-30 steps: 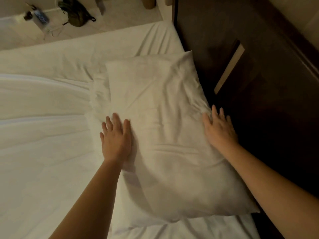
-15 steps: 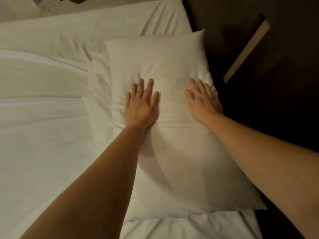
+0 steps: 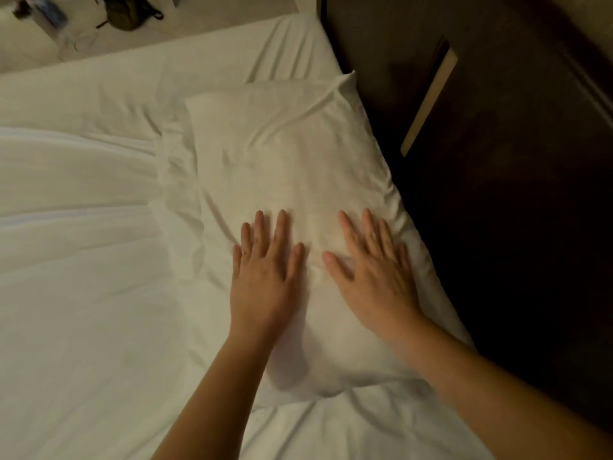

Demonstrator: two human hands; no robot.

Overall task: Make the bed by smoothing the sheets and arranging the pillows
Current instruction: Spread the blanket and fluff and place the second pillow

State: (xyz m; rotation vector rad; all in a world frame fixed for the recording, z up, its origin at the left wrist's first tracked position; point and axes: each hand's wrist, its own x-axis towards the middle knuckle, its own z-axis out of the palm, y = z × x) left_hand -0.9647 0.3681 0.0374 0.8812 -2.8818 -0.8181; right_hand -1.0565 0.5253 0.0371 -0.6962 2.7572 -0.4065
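On the left the sheet (image 3: 83, 260) spreads over the bed, mostly flat, with long shallow folds and a bunched ridge where it meets the pillow (image 3: 298, 154). The pillow lies at the bed's right side, its case creased toward the far corner. The left hand (image 3: 265, 277) presses flat on its middle, fingers straight and spread, holding nothing. The right hand (image 3: 374, 280), just beside it, lies the same way, nearer the dark headboard (image 3: 497, 227). The risk, as judged from here: a stroke pushed too hard rightward could shove the pillow against the headboard and bunch it, and palms dragging the loose case could deepen the creases or ruck the sheet beneath
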